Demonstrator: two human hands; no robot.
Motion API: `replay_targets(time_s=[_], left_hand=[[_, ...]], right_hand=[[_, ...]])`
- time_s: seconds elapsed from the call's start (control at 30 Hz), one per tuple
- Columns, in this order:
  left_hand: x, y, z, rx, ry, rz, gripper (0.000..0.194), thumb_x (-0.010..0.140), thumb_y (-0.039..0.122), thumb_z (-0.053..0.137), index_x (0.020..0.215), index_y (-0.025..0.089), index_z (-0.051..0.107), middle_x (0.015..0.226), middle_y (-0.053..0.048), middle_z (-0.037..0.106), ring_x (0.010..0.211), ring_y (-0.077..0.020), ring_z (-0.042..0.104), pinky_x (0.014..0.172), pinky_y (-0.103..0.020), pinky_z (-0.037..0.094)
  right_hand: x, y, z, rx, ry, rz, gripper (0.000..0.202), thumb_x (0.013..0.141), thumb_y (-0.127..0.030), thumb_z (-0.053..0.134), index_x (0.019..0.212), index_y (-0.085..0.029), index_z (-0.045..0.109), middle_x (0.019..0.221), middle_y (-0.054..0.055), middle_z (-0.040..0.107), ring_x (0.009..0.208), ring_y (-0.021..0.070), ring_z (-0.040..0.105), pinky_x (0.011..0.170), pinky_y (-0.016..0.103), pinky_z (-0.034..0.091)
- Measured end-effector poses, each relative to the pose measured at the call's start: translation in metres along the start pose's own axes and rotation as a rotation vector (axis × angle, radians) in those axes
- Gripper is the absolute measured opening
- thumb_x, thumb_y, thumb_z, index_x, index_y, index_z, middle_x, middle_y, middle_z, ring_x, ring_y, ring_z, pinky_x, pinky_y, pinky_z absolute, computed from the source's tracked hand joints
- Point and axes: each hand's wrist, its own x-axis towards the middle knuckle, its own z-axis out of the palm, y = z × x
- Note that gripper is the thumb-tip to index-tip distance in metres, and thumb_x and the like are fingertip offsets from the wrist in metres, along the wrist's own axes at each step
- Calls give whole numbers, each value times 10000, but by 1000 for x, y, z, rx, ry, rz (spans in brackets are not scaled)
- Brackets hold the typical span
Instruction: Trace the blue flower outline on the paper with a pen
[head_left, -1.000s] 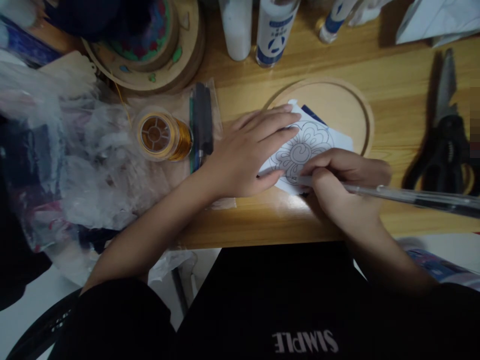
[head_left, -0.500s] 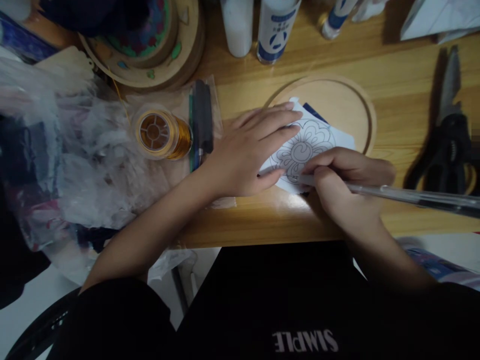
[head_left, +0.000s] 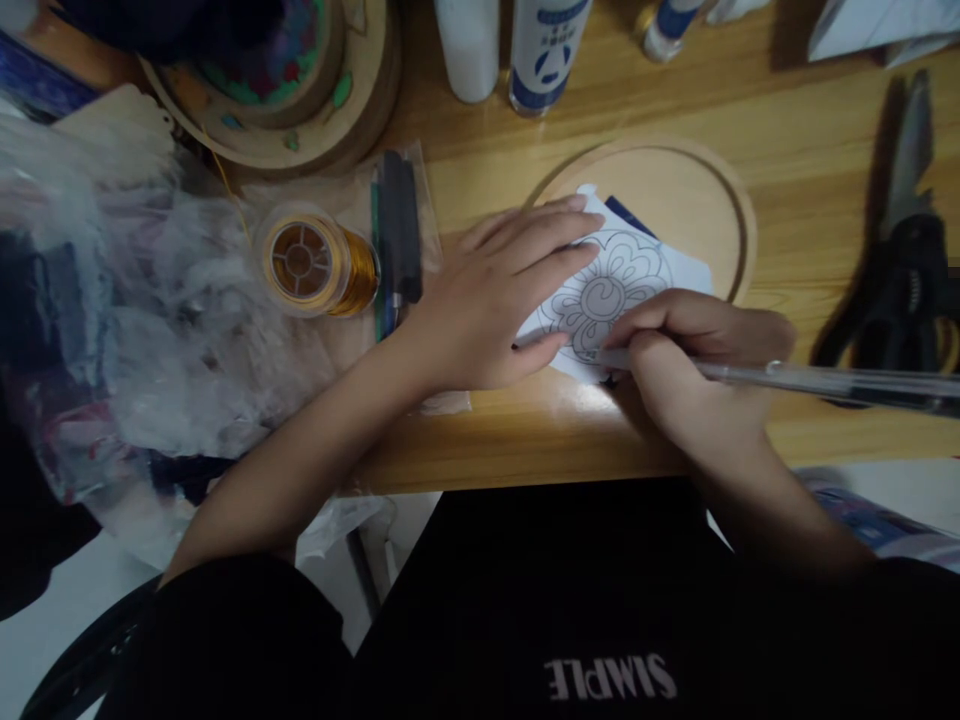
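Observation:
A sheet of white paper (head_left: 604, 296) printed with a flower outline lies partly over a round wooden tray (head_left: 694, 195). Under the paper's upper edge a strip of dark blue material (head_left: 631, 218) shows. My left hand (head_left: 502, 295) rests flat on the paper's left side, its fingers spread. In my right hand (head_left: 690, 365) a clear-barrelled pen (head_left: 825, 380) is pinched between thumb and fingers. The pen's tip is at the lower edge of the flower; whether it touches the paper I cannot tell.
Left of my hands stand a spool of golden thread (head_left: 319, 262) and a heap of clear plastic bags (head_left: 187, 330). Black-handled scissors (head_left: 904, 270) lie on the right. At the back are a white bottle (head_left: 471, 50), a labelled bottle (head_left: 546, 60) and stacked round wooden pieces (head_left: 367, 90).
The camera view has shifted slightly. Both hands, the paper and the pen keep almost the same places relative to each other.

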Motion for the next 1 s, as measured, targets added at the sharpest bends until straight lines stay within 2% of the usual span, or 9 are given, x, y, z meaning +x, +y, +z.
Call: replay_targets(time_s=[0.17,0.33,0.5,0.6,0.8,1.0], left_hand=[[-2,-3,3,16,15,41,558,959,475,574,1473,276,488,1593,-41,476,1519,-352,398,1243,-609,322],[-4,-6,4,10,60,79,554,938,429,633,1455,275,503,1586,-56,481,1501,-349,424,1234,-584,342],[-6,-6,5,92,93,157,570,903,306,606,1444,180,476,1576,-135,489,1504,-314,426,1217,-547,381],[-6,-6,4,94,94,150,543,929,332,594,1445,217,470,1576,-115,493,1511,-302,423,1218,-547,383],[-7,-6,5,100,125,175,540,940,303,602,1448,195,456,1558,-146,507,1501,-315,436,1196,-552,406],[-6,-8,7,104,137,195,538,943,325,593,1448,212,445,1544,-136,519,1494,-318,445,1196,-549,399]], right_hand=[[-1,-1,-1,21,8,50,239,726,-65,551,613,-251,649,575,-49,637,521,131,580,543,286,441],[-1,0,0,22,3,33,229,743,-70,569,636,-251,661,572,-48,634,512,127,579,518,285,429],[1,0,0,12,-12,34,211,741,-96,583,629,-253,669,577,-44,649,510,130,579,524,289,442],[1,1,-1,-8,-22,36,209,737,-105,576,615,-252,662,567,-44,647,504,129,578,518,288,439],[0,1,-4,-7,-9,58,236,725,-88,543,611,-250,672,540,-48,644,461,112,558,490,269,436],[2,-2,-1,-8,-6,52,202,740,-143,553,619,-234,687,517,-40,641,472,116,586,474,244,438]])
